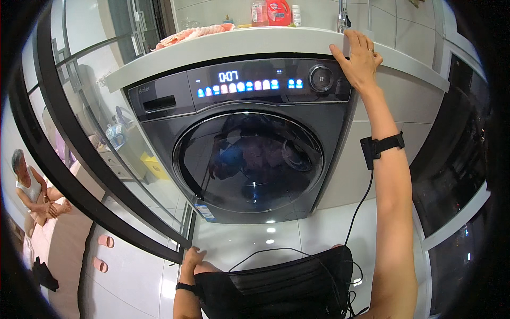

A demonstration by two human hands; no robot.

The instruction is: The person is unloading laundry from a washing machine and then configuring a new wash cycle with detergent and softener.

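Note:
My right hand (360, 61) is open, its fingers spread over the front edge of the white countertop (265, 41), beside the faucet base. Below the counter stands a dark grey front-loading washing machine (156, 123) with a lit display (239, 85) and a round dial (321, 78). Its round glass door (248, 159) is closed, and dark and blue laundry (234, 159) shows dimly inside. Down at the lower left, my left hand (192, 258) is beside my knee and near the sliding door's frame. Its fingers look loosely apart, and I see nothing held in them.
A pink-striped cloth (194, 34), a red detergent bottle (279, 13) and a faucet (342, 16) are on the counter. Glass sliding doors with black frames (106, 141) stand at left. Beyond them a person (37, 186) sits on a bed, near pink slippers (106, 242). A cable (358, 207) hangs from my right wrist.

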